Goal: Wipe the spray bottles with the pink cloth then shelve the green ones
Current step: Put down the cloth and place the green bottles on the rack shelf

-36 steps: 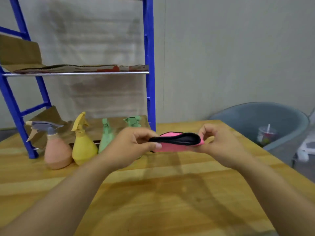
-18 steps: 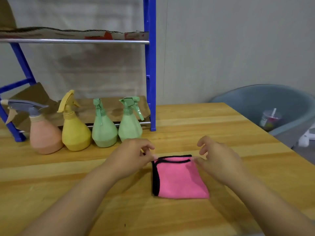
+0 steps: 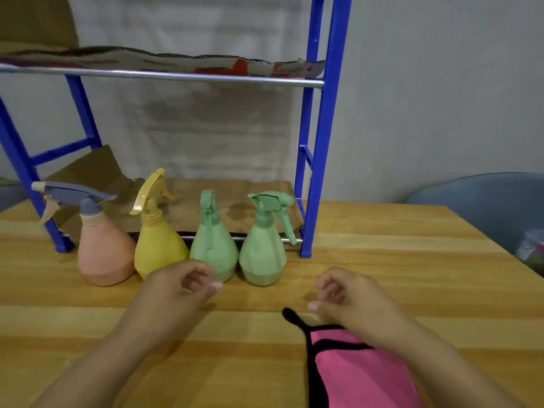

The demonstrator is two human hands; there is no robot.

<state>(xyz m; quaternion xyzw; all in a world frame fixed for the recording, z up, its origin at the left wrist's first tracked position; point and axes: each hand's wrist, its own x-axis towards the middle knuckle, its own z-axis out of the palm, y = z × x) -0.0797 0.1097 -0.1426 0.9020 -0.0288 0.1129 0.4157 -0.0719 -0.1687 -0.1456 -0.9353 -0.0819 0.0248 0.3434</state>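
Several spray bottles stand in a row on the wooden table (image 3: 382,260) in front of the blue rack: a pink bottle (image 3: 103,254) with a grey trigger, a yellow bottle (image 3: 157,248), and two green bottles (image 3: 213,251) (image 3: 263,254). The folded pink cloth (image 3: 362,375) with black trim lies flat near the table's front right. My left hand (image 3: 176,293) hovers just in front of the yellow and left green bottle, fingers loosely curled, holding nothing. My right hand (image 3: 350,301) hangs above the cloth's far edge, empty, fingers apart.
A blue metal rack (image 3: 326,128) stands at the back of the table. Its lower shelf (image 3: 235,207) carries brown cardboard, and its upper shelf (image 3: 164,75) has a steel rail and printed cardboard. A grey tub (image 3: 485,201) sits off the table's right edge.
Both hands let go of the pink cloth, which now lies on the table. The left hand has moved forward toward the bottles. The view has come closer to the rack.
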